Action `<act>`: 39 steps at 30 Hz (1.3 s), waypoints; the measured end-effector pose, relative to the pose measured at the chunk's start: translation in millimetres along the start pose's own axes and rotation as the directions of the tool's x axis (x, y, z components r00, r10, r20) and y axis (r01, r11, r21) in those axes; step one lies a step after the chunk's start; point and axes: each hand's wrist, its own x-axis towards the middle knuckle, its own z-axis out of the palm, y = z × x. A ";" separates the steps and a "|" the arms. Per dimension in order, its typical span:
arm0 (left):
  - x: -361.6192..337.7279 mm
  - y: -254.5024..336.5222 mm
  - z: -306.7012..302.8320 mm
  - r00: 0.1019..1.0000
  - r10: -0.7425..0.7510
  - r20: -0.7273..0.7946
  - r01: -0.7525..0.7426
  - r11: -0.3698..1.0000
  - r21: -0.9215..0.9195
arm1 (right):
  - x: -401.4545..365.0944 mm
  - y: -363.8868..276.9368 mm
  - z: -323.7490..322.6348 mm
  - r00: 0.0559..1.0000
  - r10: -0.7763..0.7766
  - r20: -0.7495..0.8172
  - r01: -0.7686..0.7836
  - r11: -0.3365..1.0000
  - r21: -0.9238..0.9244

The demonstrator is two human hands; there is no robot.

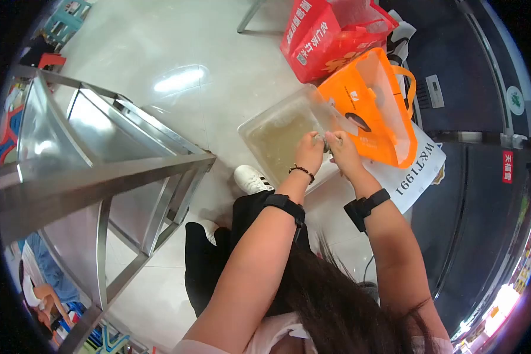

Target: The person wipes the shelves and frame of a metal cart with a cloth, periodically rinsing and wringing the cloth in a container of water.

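Over a clear plastic tub [255,125] of cloudy water, my two hands come together near its right side. My left hand [310,153], with a beaded bracelet at the wrist, is closed, its fingertips pinching at a small greyish thing [324,141]. My right hand [343,152] meets it from the other side, thumb and fingers also closed around that thing. Its kind cannot be made out, because the fingers cover most of it. Both forearms wear black straps.
An orange bag [360,127] stands open against the tub's right side, with a red bag [330,44] behind it. A white bag [416,174] lies beside a dark cabinet [454,100]. A steel-framed table [124,171] stands on the left.
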 end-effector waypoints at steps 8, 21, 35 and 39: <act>-31.1 81.4 -85.9 0.925 -0.052 0.375 0.008 0.993 0.119 | -8.3 -23.3 5.5 0.954 0.086 0.288 -0.273 0.650 0.709; -170.5 -25.9 -323.1 0.997 -0.013 -0.076 0.031 0.968 0.251 | -75.5 -104.9 206.0 0.388 -0.197 0.900 0.301 0.950 0.078; -155.3 -124.3 -333.4 0.949 -0.208 -0.236 0.051 0.842 -0.538 | -64.4 -29.4 265.9 0.373 -0.228 0.900 0.587 0.809 -0.038; -160.1 -128.6 -325.4 0.946 0.008 -0.324 -0.084 0.972 -0.221 | -72.9 -31.5 252.9 0.392 -0.348 0.851 0.739 0.670 -0.066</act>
